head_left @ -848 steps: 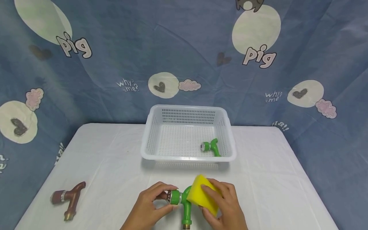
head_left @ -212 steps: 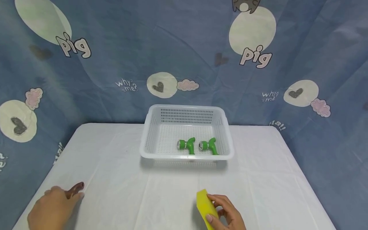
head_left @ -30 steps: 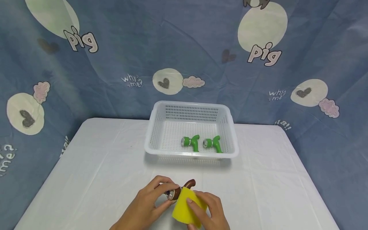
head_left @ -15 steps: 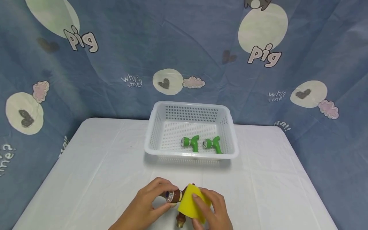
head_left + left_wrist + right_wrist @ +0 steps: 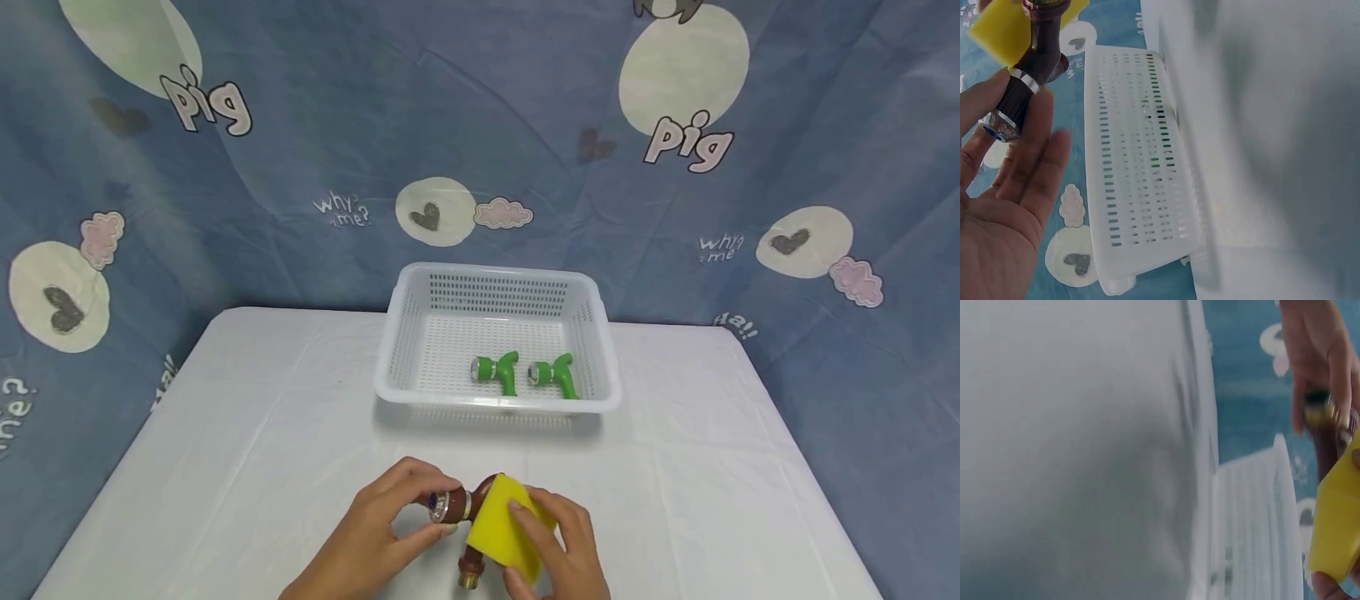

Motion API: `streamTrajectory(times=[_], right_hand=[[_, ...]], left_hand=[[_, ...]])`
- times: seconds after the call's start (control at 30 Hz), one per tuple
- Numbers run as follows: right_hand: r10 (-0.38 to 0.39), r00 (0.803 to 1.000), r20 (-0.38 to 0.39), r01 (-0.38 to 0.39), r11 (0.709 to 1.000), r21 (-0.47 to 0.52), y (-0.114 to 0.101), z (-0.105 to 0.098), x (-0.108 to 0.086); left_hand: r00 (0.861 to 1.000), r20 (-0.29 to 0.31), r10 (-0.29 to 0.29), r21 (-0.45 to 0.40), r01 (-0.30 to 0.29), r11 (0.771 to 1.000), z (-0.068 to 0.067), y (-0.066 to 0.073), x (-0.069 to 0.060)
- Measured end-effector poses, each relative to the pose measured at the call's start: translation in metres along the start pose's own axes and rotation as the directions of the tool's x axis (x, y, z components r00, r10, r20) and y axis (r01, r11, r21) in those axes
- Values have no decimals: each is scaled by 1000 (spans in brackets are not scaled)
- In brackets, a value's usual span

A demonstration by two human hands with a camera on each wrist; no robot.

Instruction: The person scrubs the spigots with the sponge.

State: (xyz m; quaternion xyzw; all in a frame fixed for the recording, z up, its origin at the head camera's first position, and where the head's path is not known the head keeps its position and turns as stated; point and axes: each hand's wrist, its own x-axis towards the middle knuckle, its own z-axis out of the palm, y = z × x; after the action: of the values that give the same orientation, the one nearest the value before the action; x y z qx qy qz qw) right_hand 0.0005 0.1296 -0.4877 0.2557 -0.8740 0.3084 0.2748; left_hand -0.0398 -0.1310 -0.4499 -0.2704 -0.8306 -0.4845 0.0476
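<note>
A brown faucet [image 5: 470, 567] with a brassy threaded end is held up near the front of the table. My left hand [image 5: 382, 521] pinches its round knob between thumb and fingers, as the left wrist view also shows on the dark faucet [image 5: 1035, 47]. In my right hand [image 5: 566, 542] is a yellow sponge [image 5: 504, 527], bent and pressed against the faucet's body. The sponge hides part of the spout and the middle of the body. In the right wrist view the sponge [image 5: 1335, 512] lies beside the faucet's blurred lower end.
Behind the hands stands a white perforated plastic basket [image 5: 495, 403]. Two green faucets, one left [image 5: 504, 372] and one right [image 5: 561, 375], lie inside it. A white cloth covers the table [image 5: 300, 417]. A blue printed curtain [image 5: 315, 100] hangs along the back and sides.
Over the last second the sponge has shifted slightly up and right along the brown faucet, exposing its threaded end. Earlier, a green faucet was scrubbed; it now lies in the basket.
</note>
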Motion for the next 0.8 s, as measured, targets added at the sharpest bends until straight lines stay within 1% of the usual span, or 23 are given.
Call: streamTrajectory(times=[0.17, 0.3, 0.37, 0.53, 0.63, 0.77, 0.8], right_hand=[[-51, 998, 28, 50, 998, 40, -13, 4, -2], [-70, 997, 35, 69, 997, 33, -15, 6, -1], [-63, 997, 40, 62, 998, 27, -14, 6, 0], [-14, 999, 52, 13, 1000, 15, -6, 6, -1], [-10, 999, 37, 10, 1000, 11, -1, 7, -2], [-24, 1000, -1, 24, 1000, 12, 6, 9, -2], [-12, 1000, -1, 12, 1000, 3, 7, 9, -2]], left_hand=[[999, -8, 39, 15, -39, 999, 2, -2, 1], [999, -9, 39, 22, -38, 999, 2, -2, 1], [999, -7, 36, 22, -36, 999, 1, -2, 1], [999, -3, 41, 17, -41, 999, 1, -2, 0], [1000, 9, 22, 19, -22, 1000, 1, -2, 0], [1000, 22, -4, 32, 3, 999, 1, -2, 1], [1000, 22, -1, 36, 0, 999, 1, -2, 1]])
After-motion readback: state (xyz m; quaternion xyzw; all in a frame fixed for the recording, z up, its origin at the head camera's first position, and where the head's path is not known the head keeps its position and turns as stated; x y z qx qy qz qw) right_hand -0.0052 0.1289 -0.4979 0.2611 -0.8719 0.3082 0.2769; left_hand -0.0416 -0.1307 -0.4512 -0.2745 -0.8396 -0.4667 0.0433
